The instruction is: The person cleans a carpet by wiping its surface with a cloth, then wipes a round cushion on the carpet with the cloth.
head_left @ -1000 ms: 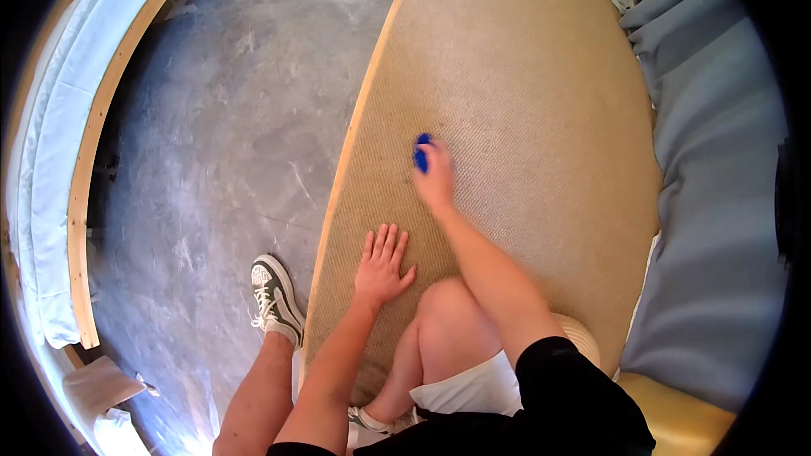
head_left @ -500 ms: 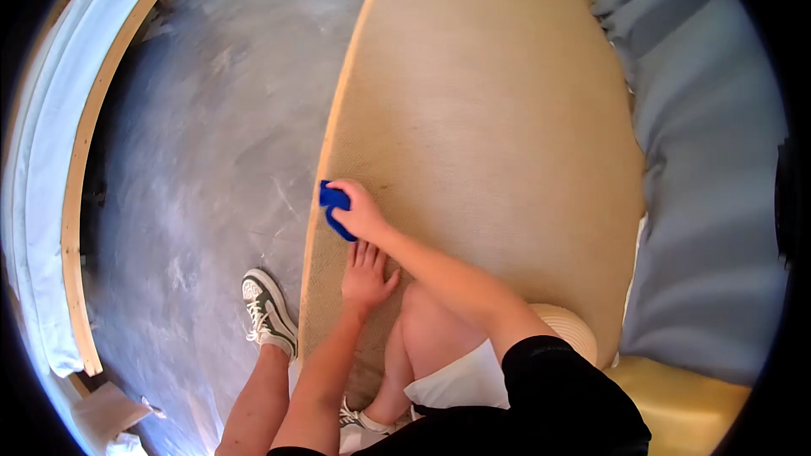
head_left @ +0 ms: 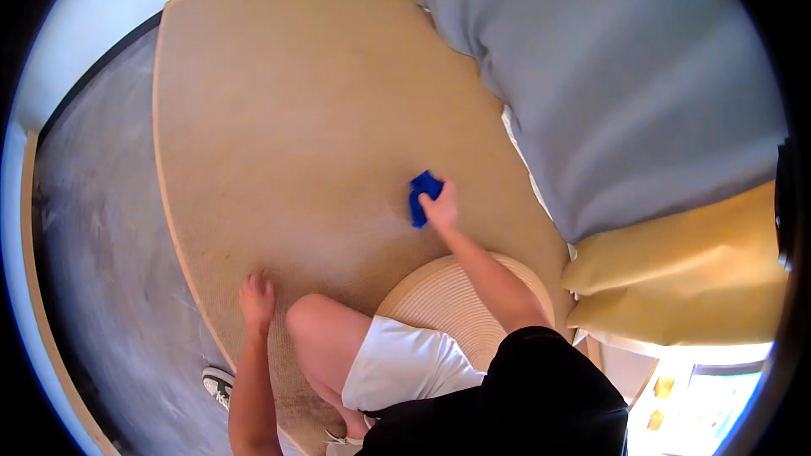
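My right hand (head_left: 442, 205) grips a blue cloth-like item (head_left: 425, 196) over the middle of the tan woven mat (head_left: 279, 101). The blue item shows on the left side of the hand, beyond the thumb. My left hand (head_left: 257, 297) rests on the mat near its left edge, left of my bent knee, holding nothing visible; its fingers are bent and partly blurred.
A round woven cushion (head_left: 435, 300) lies beneath me. Grey curtain (head_left: 591, 93) and yellow cloth (head_left: 684, 266) line the right side. Grey floor (head_left: 110, 203) borders the mat at left, where my shoe (head_left: 218, 386) shows.
The view has turned toward the curtain side. My right hand has moved away from my left hand with the blue item. My left hand's fingers, spread before, are now bent.
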### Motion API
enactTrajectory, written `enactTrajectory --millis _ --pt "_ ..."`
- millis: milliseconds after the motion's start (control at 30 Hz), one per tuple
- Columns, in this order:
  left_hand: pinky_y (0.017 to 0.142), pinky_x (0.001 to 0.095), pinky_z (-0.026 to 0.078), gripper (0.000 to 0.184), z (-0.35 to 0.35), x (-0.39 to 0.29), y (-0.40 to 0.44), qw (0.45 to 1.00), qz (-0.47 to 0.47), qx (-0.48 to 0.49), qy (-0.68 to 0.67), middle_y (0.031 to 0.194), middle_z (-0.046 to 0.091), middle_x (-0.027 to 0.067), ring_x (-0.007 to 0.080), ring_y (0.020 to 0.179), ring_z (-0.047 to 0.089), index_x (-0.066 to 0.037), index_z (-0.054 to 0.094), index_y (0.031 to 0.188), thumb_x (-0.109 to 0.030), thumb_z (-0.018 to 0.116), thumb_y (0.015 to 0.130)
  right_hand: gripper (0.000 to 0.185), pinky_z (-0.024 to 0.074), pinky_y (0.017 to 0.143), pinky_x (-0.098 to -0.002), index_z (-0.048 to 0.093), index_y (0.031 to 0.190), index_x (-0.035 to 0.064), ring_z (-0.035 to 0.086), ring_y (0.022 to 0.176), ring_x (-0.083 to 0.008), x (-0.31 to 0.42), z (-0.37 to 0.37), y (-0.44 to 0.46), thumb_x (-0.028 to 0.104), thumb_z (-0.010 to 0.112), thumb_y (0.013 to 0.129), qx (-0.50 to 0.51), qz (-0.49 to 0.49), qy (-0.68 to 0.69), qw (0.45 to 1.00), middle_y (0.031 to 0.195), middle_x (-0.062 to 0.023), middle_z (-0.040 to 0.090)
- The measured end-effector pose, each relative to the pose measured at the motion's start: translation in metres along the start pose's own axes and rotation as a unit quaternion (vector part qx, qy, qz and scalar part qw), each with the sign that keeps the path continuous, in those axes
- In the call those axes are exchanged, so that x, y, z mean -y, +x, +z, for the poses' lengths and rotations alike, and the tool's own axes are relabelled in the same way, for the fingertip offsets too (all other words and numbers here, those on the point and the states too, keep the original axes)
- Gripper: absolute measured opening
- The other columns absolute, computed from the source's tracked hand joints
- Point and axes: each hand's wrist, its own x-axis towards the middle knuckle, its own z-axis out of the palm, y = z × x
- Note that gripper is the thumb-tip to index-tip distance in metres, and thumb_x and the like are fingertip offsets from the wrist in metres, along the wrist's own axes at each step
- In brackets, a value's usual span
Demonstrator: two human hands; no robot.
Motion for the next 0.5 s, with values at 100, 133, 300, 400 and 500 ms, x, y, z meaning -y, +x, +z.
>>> enactTrajectory --millis 100,133,300,400,500 --pt "0.108 0.0462 0.046 0.048 0.010 -0.052 0.020 0.999 0.043 0.024 0.003 0.135 0.061 0.0251 0.0414 0.127 0.057 -0.002 0.061 0.134 -0.024 0.067 0.092 0.080 0.0422 0.112 -0.0464 0.043 0.142 0.0007 0.052 0.129 -0.0414 -0.051 -0.069 0.041 0.025 0.079 0.074 -0.116 0.065 -0.023 0.991 0.138 -0.0254 0.052" --pt "0.109 0.0460 0.045 0.049 0.010 -0.085 0.018 0.997 0.041 0.040 -0.043 0.135 0.061 0.0258 0.0409 0.127 0.058 -0.001 0.061 0.135 -0.026 0.066 0.092 0.078 0.0434 0.111 -0.0464 0.045 0.141 0.0007 0.054 0.128 -0.0414 -0.069 -0.090 0.055 0.025 0.079 0.075 -0.134 0.076 -0.039 0.987 0.137 -0.0250 0.054" --pt "0.117 0.0458 0.039 0.061 0.079 -0.221 0.002 0.969 0.176 0.130 0.114 0.154 0.047 0.0233 0.0391 0.139 0.048 -0.004 0.052 0.146 -0.033 0.065 0.093 0.057 0.0493 0.104 -0.0470 0.058 0.134 0.0064 0.063 0.117 -0.0395 -0.151 -0.174 0.113 0.021 0.074 0.081 -0.209 0.119 -0.061 0.969 0.126 -0.0212 0.065" --pt "0.123 0.0489 0.029 0.072 0.127 -0.278 -0.013 0.950 0.198 0.178 0.162 0.166 0.031 0.0184 0.0362 0.152 0.032 -0.010 0.041 0.155 -0.037 0.067 0.093 0.056 0.0460 0.108 -0.0436 0.057 0.135 0.0056 0.060 0.123 -0.0374 -0.186 -0.209 0.131 0.020 0.072 0.083 -0.212 0.074 -0.105 0.969 0.131 -0.0228 0.063" --pt "0.126 0.0529 0.019 0.081 0.152 -0.301 -0.017 0.936 0.210 0.189 0.211 0.171 0.018 0.0139 0.0320 0.158 0.017 -0.015 0.031 0.161 -0.040 0.067 0.093 0.064 0.0432 0.112 -0.0462 0.052 0.144 0.0129 0.051 0.136 -0.0389 -0.241 -0.226 0.150 0.029 0.073 0.086 -0.122 -0.006 -0.157 0.980 0.147 -0.0237 0.052"
